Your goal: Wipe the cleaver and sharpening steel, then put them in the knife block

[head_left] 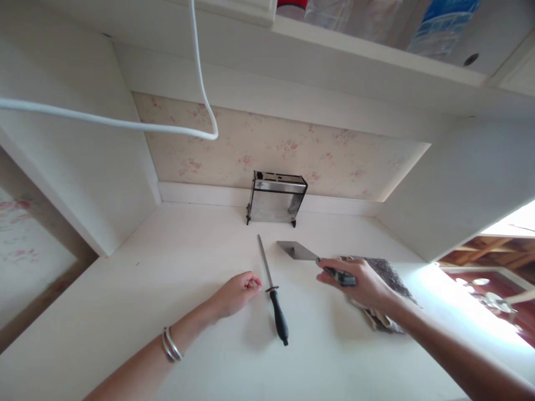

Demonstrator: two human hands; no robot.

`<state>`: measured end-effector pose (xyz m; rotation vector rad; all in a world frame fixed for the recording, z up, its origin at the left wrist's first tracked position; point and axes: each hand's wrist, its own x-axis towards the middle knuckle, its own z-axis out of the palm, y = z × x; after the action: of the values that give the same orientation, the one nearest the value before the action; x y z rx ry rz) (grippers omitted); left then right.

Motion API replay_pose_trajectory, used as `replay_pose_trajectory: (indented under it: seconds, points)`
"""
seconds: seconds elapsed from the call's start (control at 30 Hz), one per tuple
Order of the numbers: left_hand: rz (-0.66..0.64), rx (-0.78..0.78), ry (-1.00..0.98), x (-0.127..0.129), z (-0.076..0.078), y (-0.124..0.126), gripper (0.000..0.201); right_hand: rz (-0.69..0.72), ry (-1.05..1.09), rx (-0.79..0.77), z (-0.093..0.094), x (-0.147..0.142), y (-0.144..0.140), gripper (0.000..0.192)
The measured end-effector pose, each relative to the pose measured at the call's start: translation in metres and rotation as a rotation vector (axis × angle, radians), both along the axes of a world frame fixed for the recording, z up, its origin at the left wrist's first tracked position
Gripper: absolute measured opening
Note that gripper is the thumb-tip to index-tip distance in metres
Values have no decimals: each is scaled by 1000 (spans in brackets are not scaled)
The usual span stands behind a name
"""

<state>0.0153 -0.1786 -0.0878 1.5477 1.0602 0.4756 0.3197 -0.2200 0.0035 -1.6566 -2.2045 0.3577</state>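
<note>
My right hand (355,278) is wrapped round the dark and silver handle of a flat metal tool (303,254) with a diamond-shaped blade, like a cake server. Its blade points left, above the white counter. My left hand (240,292) is curled closed, with nothing visible in it, just left of a honing steel (279,317). That steel lies on the counter, its black handle towards me and its rod pointing away. Partly hidden behind my right hand is a folded dark grey towel (387,275).
A steel knife block (276,203) with slots on top stands at the back, before the floral wall (251,145). A white cable (175,130) hangs across the upper left. Overhead, an open cabinet (376,58) holds plastic bottles (443,28). White panels flank the counter.
</note>
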Motion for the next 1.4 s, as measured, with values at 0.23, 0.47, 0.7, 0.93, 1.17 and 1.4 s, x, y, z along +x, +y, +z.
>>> replay_pose_trajectory:
  seconds: [0.23,0.47,0.7,0.93,1.17,1.4]
  points:
    - [-42,-28,-16,-7,3,0,36,-506,640,29,52,13,49,36]
    - [-38,-89,-38,-10,2,1,39,-420,950,419,136,27,88,15]
    - [-22,-68,-66,-11,2,-2,36,-528,1115,433,165,14,141,6]
    - [-23,-74,-83,-12,3,-1,33,-584,1092,388,163,11,173,9]
    - [-29,-77,-88,-13,2,1,33,-614,1041,396,166,24,182,10]
    - [-24,-75,-89,-11,1,1,33,-599,936,447,172,26,199,14]
